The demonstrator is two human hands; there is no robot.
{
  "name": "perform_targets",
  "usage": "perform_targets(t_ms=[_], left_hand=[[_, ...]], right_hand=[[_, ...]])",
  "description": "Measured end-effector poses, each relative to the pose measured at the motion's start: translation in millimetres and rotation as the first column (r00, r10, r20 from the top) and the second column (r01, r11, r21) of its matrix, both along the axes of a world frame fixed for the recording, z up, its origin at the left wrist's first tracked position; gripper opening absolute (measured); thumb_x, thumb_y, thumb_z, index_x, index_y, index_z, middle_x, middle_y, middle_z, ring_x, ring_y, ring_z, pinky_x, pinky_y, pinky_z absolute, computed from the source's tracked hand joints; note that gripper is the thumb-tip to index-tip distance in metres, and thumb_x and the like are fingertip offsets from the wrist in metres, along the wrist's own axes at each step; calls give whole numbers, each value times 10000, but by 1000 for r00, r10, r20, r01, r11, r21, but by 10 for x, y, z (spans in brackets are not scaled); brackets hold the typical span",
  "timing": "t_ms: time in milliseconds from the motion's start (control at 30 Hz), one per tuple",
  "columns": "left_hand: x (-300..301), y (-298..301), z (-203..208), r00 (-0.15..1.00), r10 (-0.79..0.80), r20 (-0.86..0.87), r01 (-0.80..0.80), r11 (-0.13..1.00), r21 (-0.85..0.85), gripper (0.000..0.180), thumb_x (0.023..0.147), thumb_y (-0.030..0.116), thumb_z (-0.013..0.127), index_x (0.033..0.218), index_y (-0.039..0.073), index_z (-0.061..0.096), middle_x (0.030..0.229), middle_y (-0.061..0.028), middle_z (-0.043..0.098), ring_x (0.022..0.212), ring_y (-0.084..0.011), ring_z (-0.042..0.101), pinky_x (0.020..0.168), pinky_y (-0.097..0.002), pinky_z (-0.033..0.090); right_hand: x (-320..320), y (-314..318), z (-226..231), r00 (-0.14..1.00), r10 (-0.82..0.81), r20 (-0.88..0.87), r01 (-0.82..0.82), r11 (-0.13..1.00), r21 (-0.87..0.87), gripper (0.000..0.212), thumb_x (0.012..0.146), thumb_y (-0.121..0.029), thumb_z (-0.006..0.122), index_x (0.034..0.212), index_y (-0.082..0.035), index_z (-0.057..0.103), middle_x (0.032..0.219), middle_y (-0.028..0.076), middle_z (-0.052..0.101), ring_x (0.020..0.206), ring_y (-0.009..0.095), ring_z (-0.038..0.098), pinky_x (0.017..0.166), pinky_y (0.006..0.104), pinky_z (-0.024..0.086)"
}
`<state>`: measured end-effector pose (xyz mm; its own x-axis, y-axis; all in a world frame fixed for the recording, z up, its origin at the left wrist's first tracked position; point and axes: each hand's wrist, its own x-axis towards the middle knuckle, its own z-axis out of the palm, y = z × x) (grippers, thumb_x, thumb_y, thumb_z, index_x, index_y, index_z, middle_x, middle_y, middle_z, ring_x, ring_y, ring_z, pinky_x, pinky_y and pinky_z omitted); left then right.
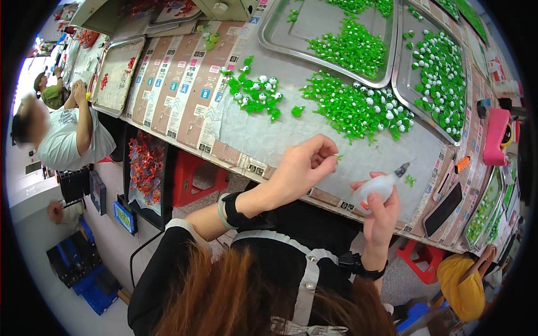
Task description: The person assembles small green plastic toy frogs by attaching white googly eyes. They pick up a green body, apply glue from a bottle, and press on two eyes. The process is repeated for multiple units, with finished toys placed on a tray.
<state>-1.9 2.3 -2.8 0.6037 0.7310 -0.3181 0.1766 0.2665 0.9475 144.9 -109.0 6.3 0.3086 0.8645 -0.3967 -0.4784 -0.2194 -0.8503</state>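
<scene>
Pointing far right above the tabletop's near edge, the white bottle seems light and squeezable, best held round its belly, away from its needle tip. Clamped around it is the right grip; the left grip has fingertips together, apparently on a small green piece, likely rubbery.

We are seeing translucent white on the needle-tipped squeeze bottle near the worktable's front edge, green with black-dotted white eyeballs on the figurines, brown-and-white stripes toward the left end.
</scene>
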Motion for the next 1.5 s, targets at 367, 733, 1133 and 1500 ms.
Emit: perform_targets(t_ms=[367, 733, 1133, 1500], left_hand=[[-101, -1, 24, 876, 335, 348, 74, 619, -782, 173, 794, 56, 472, 962, 22, 488, 853, -90, 551, 741, -135, 556, 644, -218, 479], [-99, -51, -35, 873, 369, 318, 128, 457, -880, 126, 804, 92, 470, 916, 44, 502, 831, -78, 555, 720, -130, 560, 631, -213, 484], [-112, -46, -9, 875, 358, 325, 141, 454, -880, 141, 809, 99, 461, 916, 12, 496, 813, -71, 548, 713, -128, 558, 625, -211, 486], [-94, -56, -34, 845, 375, 381, 143, 527, -838, 120, 783, 18, 472, 901, 33, 482, 897, -91, 532, 797, -148, 549, 695, -227, 479]], right_hand=[[-92, 20, 234, 977, -121, 174, 120, 993, 15, 353, 707, -33, 537, 1021, 0, 379, 929, 77, 452, 800, 164, 494, 647, 257, 437], [-112, -104, 291, 662, -386, 642, 146, 907, 395, 447, 565, -127, 723, 899, -42, 439, 822, 62, 437, 727, 151, 436, 649, 249, 359], [-102, -98, 285, 622, -344, 703, 78, 921, 381, 427, 567, -148, 727, 875, -44, 450, 757, 43, 443, 685, 147, 417, 617, 255, 344], [-126, -94, 306, 699, -405, 589, 189, 900, 394, 403, 578, -198, 711, 831, -42, 438, 732, 51, 430, 642, 129, 421, 596, 239, 344]])
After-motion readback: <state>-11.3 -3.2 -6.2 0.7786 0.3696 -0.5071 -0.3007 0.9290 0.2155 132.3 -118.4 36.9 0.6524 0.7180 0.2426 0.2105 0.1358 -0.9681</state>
